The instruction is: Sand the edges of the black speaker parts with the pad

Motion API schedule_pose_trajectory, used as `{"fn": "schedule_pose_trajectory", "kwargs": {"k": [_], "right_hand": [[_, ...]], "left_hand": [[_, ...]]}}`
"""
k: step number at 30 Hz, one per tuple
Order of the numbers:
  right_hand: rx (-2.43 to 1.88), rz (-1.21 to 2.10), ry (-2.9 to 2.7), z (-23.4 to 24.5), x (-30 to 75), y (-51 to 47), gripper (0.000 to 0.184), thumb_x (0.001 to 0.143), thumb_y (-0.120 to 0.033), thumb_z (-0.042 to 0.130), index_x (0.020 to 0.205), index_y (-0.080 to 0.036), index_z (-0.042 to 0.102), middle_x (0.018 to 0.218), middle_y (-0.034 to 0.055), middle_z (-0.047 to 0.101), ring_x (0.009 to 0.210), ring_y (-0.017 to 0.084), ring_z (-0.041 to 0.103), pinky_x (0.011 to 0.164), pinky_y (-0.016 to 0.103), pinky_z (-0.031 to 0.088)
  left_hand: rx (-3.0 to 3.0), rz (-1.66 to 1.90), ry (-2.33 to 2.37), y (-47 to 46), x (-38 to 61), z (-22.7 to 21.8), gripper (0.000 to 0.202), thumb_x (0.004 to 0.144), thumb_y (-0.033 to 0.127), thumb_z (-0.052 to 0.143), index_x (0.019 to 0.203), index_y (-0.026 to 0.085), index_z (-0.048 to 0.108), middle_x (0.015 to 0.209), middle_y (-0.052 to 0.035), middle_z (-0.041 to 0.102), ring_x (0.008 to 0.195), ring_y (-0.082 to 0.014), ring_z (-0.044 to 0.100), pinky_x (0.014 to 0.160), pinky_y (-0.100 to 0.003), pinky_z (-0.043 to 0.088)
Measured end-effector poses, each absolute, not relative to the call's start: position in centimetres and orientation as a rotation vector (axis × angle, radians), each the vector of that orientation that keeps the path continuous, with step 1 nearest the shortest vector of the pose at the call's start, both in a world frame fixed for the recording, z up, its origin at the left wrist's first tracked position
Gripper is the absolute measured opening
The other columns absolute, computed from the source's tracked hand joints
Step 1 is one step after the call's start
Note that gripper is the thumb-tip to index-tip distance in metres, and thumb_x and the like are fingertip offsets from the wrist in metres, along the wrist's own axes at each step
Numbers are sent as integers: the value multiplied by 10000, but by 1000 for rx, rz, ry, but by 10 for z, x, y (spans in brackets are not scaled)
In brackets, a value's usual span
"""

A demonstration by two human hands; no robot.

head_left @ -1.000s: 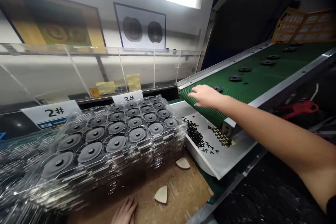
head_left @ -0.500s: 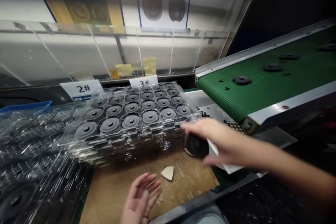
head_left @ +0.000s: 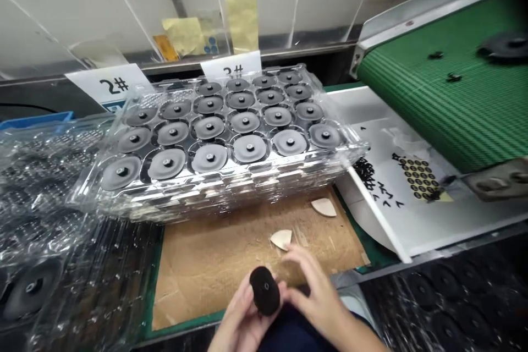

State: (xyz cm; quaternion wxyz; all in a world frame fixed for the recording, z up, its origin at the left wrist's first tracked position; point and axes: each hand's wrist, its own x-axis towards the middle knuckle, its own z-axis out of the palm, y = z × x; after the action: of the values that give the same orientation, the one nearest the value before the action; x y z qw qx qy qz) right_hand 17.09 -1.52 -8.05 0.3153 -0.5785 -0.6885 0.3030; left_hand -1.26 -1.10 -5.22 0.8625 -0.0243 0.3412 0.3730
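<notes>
A black oval disc (head_left: pixel 265 291) with a small hub mark at its centre sits tilted up in my left hand (head_left: pixel 239 319), whose fingers are closed around its edge. Just right of it is my right hand (head_left: pixel 319 291), its thumb and fingers apart; a lower fingertip comes close to the disc, and whether it touches I cannot tell. Beyond the right fingertips lies an off-white wedge-shaped piece (head_left: pixel 281 239) on a brown board (head_left: pixel 206 275). A second off-white piece (head_left: pixel 324 207) rests farther back on the board.
Stacked clear plastic trays (head_left: pixel 247 168) hold rows of dark discs behind the board. More clear trays (head_left: pixel 53 198) stand at left. On the right are a white tray (head_left: pixel 396 137) with small black parts and round stickers, and a green conveyor belt (head_left: pixel 437 99) carrying a disc.
My right hand has come back from beside the tray stack with the black disc, which is now in my left hand. Both hands are close together, and the view has tilted down.
</notes>
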Motion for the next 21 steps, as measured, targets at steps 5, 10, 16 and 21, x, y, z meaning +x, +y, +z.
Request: {"fn": "schedule_pose_trajectory", "kwargs": {"k": [5, 10, 16, 21], "right_hand": [[-1665, 683, -1872, -106, 174, 25, 249, 874, -346, 543, 1087, -220, 578, 1238, 135, 570, 1182, 325, 489, 952, 529, 400], [-1697, 603, -1920, -125, 170, 25, 230, 898, -333, 508, 1087, -233, 592, 1203, 124, 579, 1118, 316, 513, 918, 520, 398], [-1732, 583, -1864, -129, 164, 19, 269, 915, -325, 468, 1087, -175, 610, 1192, 177, 564, 1082, 337, 501, 883, 522, 394], [-1572, 789, -1909, -104, 165, 42, 161, 871, -202, 505, 911, -220, 660, 778, 38, 682, 731, 215, 606, 691, 356, 447]], "left_hand": [[-78, 978, 657, 16, -15, -32, 395, 770, 320, 685, 1161, 338, 635, 1209, -45, 673, 1186, -327, 550, 1021, -431, 413], [-83, 1039, 697, 29, -18, -30, 400, 773, 326, 679, 1168, 303, 625, 1252, -66, 643, 1179, -322, 556, 1005, -405, 435], [-97, 1052, 785, 38, -14, -29, 403, 743, 372, 691, 1131, 274, 643, 1198, -104, 672, 1131, -299, 598, 979, -385, 458], [-69, 1066, 847, 36, -10, -27, 444, 724, 360, 720, 1146, 243, 643, 1197, -112, 673, 1093, -290, 624, 969, -368, 473]]}}
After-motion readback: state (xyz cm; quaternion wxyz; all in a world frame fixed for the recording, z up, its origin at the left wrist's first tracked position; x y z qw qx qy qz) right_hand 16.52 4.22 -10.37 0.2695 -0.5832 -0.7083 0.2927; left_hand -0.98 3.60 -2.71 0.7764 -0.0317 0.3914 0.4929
